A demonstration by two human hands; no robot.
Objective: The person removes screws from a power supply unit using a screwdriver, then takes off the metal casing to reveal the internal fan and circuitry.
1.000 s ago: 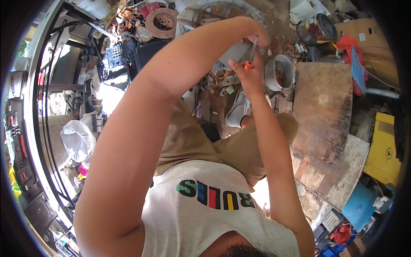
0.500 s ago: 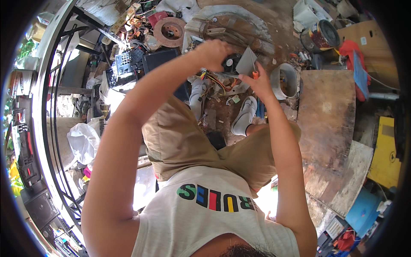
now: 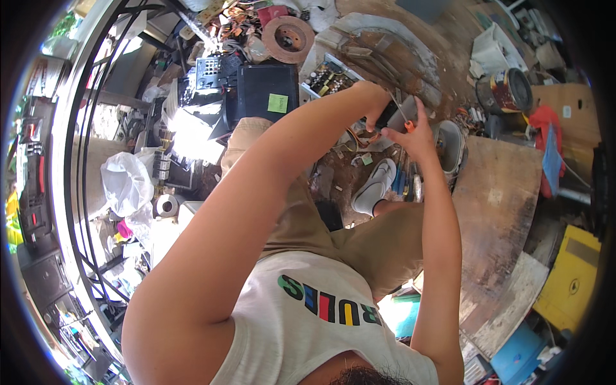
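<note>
Both my hands meet at a grey metal case (image 3: 404, 114) with a dark part on its left side, beyond my right foot. My right hand (image 3: 418, 138) is closed on the case's right side and also keeps a screwdriver (image 3: 410, 126) with an orange handle, its thin shaft slanting up and left. My left hand (image 3: 374, 102) reaches over from the left with fingers curled down at the dark part. What those fingertips grip is hidden. Coloured wires (image 3: 363, 136) hang below the case. Close to my left wrist lies an open circuit board in a metal tray (image 3: 330, 76).
A black flat panel (image 3: 266, 90) with a green note lies left of my arm. Beyond it sit a rusty disc (image 3: 287, 40) and scrap. A grey bucket (image 3: 451, 144) stands right of my hand, beside a plywood sheet (image 3: 497, 192). Several tools (image 3: 404, 176) lie near my shoe.
Both hands and the metal case have shifted right in the picture. My left forearm has come further across. The circuit board and the panel's green note have come into sight.
</note>
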